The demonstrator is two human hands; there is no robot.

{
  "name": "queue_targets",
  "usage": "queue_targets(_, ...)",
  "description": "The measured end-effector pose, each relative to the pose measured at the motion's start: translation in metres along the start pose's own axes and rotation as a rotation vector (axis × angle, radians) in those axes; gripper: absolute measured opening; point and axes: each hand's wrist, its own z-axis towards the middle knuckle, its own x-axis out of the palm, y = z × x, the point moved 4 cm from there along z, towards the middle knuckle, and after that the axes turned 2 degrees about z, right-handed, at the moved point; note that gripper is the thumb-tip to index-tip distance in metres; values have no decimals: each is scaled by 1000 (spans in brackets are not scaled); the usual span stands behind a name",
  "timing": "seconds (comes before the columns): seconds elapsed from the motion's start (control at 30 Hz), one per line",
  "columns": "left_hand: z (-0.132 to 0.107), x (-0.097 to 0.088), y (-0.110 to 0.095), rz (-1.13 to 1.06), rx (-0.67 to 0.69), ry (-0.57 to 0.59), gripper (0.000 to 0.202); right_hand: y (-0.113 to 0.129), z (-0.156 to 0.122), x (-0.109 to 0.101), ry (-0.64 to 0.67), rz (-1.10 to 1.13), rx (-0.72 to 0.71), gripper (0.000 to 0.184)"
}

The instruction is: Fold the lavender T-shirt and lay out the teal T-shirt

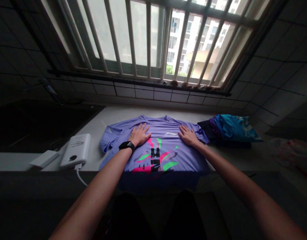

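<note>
A purple T-shirt (pixel 166 126) with a pink, green and black print lies spread out, front side up, its neckline toward the window. Its lower part hangs over the counter's front edge. My left hand (pixel 139 134) rests flat on the left chest of the shirt, fingers spread, a black watch on the wrist. On the right chest, beside a white logo, my right hand (pixel 188 135) lies flat with its fingers stretched out. Neither hand grips the cloth.
The white counter (pixel 93 123) runs below a barred window (pixel 153 40). A white power bank (pixel 77 150) with a cable and a small white box (pixel 44 159) sit at the left, near a dark sink (pixel 43 123). Folded clothes (pixel 231 128) are stacked at the right, a plastic bag (pixel 288 151) beyond.
</note>
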Motion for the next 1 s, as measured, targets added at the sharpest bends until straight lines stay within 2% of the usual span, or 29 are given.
queue_targets(0.1,0,1,1,5,9,-6,63,-2,-2,-8,-24,13,-29,55)
queue_targets(0.17,1,1,1,6,13,-12,62,-11,2,-24,-83,18,-3,51)
queue_targets(0.27,2,3,2,2,12,-21,62,-37,6,-56,-191,-48,123,50)
queue_targets(0.37,2,3,2,-3,7,-22,62,-65,4,-73,-131,-179,280,44)
queue_targets(0.47,2,3,2,-7,4,-19,62,-81,2,-75,-43,-222,318,31)
queue_targets(0.57,1,2,1,-12,5,-14,62,-84,6,-76,-101,-86,298,25)
queue_targets(0.67,1,1,1,-14,-2,-13,62,-84,11,-78,-163,25,344,33)
queue_targets(0.8,2,2,1,-19,-2,-24,62,-81,14,-85,-217,68,388,45)
queue_targets(0.9,2,3,2,-24,3,-29,62,-76,15,-91,-208,67,397,45)
queue_targets(1.0,2,2,2,-25,6,-31,62,-68,18,-96,-129,39,389,38)
